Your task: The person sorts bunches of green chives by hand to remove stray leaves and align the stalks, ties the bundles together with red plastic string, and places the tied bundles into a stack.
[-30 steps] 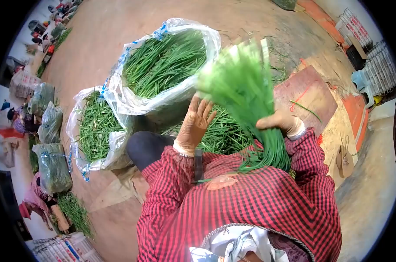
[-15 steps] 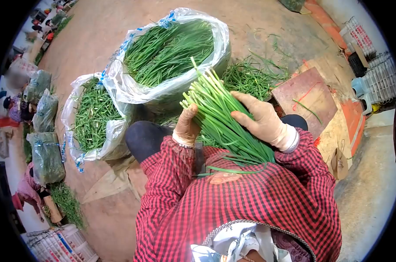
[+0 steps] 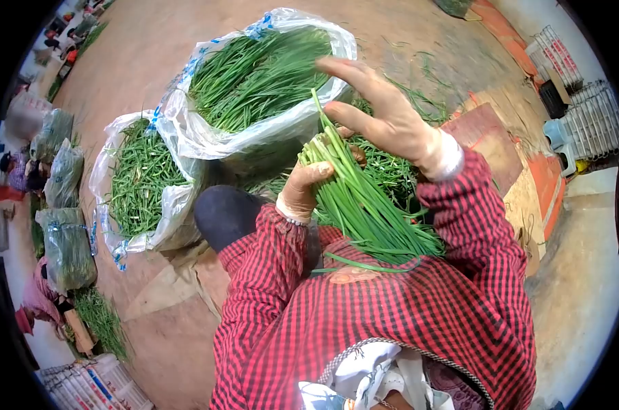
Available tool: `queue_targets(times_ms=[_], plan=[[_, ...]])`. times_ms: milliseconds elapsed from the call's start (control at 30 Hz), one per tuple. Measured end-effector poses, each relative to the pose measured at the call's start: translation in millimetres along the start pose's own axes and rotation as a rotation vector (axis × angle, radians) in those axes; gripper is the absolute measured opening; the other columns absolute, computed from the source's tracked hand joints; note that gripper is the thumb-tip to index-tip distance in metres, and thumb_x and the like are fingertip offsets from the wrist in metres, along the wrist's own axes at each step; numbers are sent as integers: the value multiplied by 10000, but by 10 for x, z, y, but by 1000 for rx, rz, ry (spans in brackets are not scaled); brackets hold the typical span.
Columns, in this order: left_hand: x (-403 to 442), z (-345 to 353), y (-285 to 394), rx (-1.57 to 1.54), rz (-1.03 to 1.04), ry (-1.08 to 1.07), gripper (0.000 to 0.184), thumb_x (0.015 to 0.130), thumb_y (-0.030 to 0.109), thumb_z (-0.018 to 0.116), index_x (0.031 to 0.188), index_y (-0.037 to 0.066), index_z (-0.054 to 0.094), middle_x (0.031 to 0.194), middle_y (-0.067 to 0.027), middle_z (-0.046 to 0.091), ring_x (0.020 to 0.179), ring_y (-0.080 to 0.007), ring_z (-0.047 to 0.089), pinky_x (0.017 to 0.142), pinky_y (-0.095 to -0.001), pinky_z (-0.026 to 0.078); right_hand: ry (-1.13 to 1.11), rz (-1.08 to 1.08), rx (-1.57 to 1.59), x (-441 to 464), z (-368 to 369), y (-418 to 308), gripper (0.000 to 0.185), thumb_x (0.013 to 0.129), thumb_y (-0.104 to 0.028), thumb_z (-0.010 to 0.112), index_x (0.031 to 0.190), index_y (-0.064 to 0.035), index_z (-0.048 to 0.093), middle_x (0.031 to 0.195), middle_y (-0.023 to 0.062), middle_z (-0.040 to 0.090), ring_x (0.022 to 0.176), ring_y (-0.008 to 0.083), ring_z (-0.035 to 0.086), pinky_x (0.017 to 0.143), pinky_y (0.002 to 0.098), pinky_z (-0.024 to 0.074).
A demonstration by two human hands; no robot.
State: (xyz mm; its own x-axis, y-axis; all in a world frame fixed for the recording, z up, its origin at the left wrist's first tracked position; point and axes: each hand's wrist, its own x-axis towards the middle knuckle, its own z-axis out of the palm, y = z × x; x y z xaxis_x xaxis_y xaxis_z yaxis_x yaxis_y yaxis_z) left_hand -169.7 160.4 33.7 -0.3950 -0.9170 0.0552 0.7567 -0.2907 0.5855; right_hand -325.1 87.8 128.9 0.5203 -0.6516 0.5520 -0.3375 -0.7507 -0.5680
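Observation:
A bunch of green chives (image 3: 371, 208) with pale stem ends slants across my lap, its leafy tips pointing down to the right. My left hand (image 3: 301, 186), in a thin pale glove, grips it near the stem ends with the thumb over the top. Above and beside the bunch, my right hand (image 3: 397, 128) is open, fingers stretched toward the large bag and slightly blurred. One stalk sticks up past the other ends. A few loose leaves (image 3: 364, 265) lie on my checked apron.
Ahead stands a large plastic bag (image 3: 217, 147) of long chives; left of it, a smaller bag (image 3: 99, 181) holds short green pieces. Loose greens (image 3: 391, 171) and a reddish board (image 3: 484, 140) lie to the right. Crates (image 3: 593, 123) line the right wall. Filled bags (image 3: 67, 249) and other people are at left.
My right hand has come off the chives and risen up and away, fingers spreading. My left hand keeps hold of the bunch, which has shifted slightly to the right and down.

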Motion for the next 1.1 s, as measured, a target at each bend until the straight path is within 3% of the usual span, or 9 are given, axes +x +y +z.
queue_targets(times_ms=[67,133,367,433,500,533,700,967,1100], plan=[[7,0,11,15,-2,-10,690,696,296,729,1275,2,500,1116,-153,626,969,-272,643,858,-413,549,17,-97,-72,158,80,66,427,946,-174,612,1332,-21,513,1196,144,620,1135,220,582,957,337,471],[-17,-24,26,30,3,-10,686,694,297,732,1273,5,508,1112,-147,633,965,-272,647,863,-415,549,-275,66,296,223,155,111,339,961,-181,595,1259,-19,581,1203,139,633,1096,201,600,919,322,493],[-55,-228,-68,-152,-26,15,626,726,230,715,1279,14,519,1180,-123,622,1088,-260,607,979,-401,480,-447,227,299,-82,192,11,263,949,-198,617,1139,-21,665,1074,123,692,1004,170,647,878,307,507],[-24,-310,-107,-176,-4,-43,596,746,173,701,1291,22,510,1193,-112,612,1105,-265,599,989,-408,474,-451,220,265,-97,233,10,309,926,-230,639,1167,-37,656,1092,162,679,1045,241,642,911,352,496],[-46,-296,-158,-306,14,-5,605,776,164,698,1329,50,480,1252,-100,576,1144,-271,579,1006,-424,465,-281,-151,-34,-86,300,44,344,915,-257,633,1190,-50,643,1114,203,657,1116,329,601,954,417,469],[-52,-330,-179,-321,23,-6,605,782,166,698,1333,52,477,1264,-102,568,1155,-271,572,1013,-425,460,-330,-129,-34,-85,309,43,353,919,-278,609,1192,-56,638,1141,204,644,1174,382,548,995,459,432],[-15,-377,-220,-323,-11,117,609,795,155,689,1350,51,460,1214,-99,597,1107,-261,599,967,-409,494,-370,-37,-22,-138,394,174,301,953,-223,539,1197,-75,636,1109,121,660,1116,322,574,989,420,429],[25,-52,-95,-47,30,190,524,797,128,644,1295,33,508,1168,-127,624,1054,-261,630,941,-416,512,-530,-8,167,-126,410,523,375,958,-270,538,1223,-13,602,1252,215,581,1251,335,476,1059,402,374],[88,-54,-72,-46,20,211,496,787,95,658,1252,3,513,1067,-97,635,952,-221,642,858,-350,534,-311,220,186,-359,345,354,478,961,-355,561,1301,-18,548,1209,209,606,1231,293,511,1020,374,414]])
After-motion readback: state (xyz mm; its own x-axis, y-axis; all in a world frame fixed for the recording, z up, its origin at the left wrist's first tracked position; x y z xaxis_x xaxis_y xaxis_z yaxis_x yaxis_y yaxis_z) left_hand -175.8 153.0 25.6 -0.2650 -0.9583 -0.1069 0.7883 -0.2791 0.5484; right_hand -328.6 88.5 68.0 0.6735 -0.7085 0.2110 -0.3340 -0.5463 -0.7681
